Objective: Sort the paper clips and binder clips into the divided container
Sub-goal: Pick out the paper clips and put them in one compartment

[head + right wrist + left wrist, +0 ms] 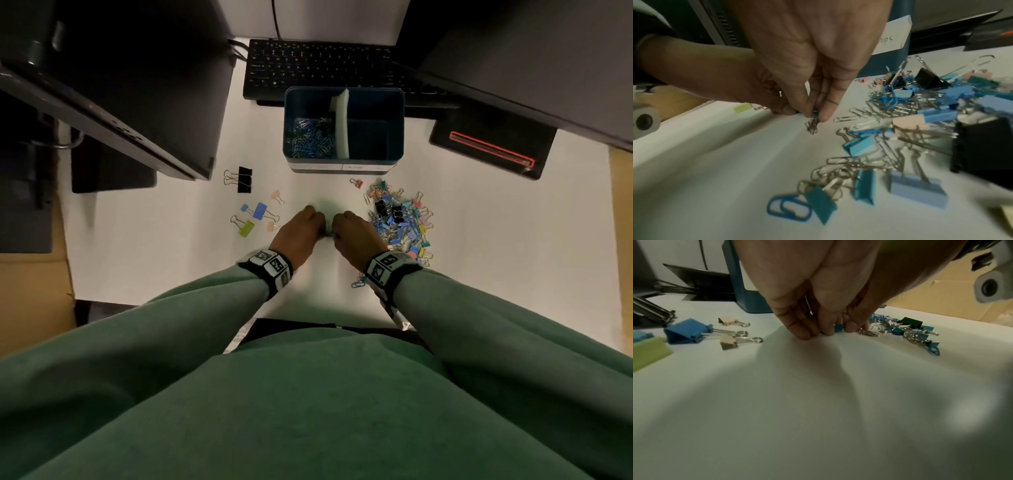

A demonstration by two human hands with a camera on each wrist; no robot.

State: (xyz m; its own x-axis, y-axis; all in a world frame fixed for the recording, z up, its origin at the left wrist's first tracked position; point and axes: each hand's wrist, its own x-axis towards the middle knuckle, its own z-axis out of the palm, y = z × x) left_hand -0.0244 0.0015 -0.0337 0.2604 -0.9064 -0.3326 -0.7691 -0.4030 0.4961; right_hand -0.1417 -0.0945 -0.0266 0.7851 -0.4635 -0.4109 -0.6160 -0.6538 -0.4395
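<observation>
Divided container, blue, taken as landmark: its left compartment holds a heap of blue paper clips, its right compartment looks bare, and a pale foam divider parts the two.

In front of the container and a little right: mixed pile of paper clips and coloured binder clips, unsorted, loosely tangled. In front and to the left: set-aside binder clips, with two black ones among them, well apart from the pile.

Directly in front of the container, just beside the pile's left edge: left hand and right hand, knuckles up, fingertips meeting at the tabletop. Left fingers curled down and pinching a small blue binder clip. Right fingers pinched round a small knot of silver paper clips hanging from that same clip.

Step in hand, as judged: untangling paper clips from a binder clip before either goes in. Task looks partway done, with most of the pile still out.

Next move calls for pulling the two apart without dragging in pile neighbours, then paper clips to the left compartment and binder clip, presumably, to the right.
</observation>
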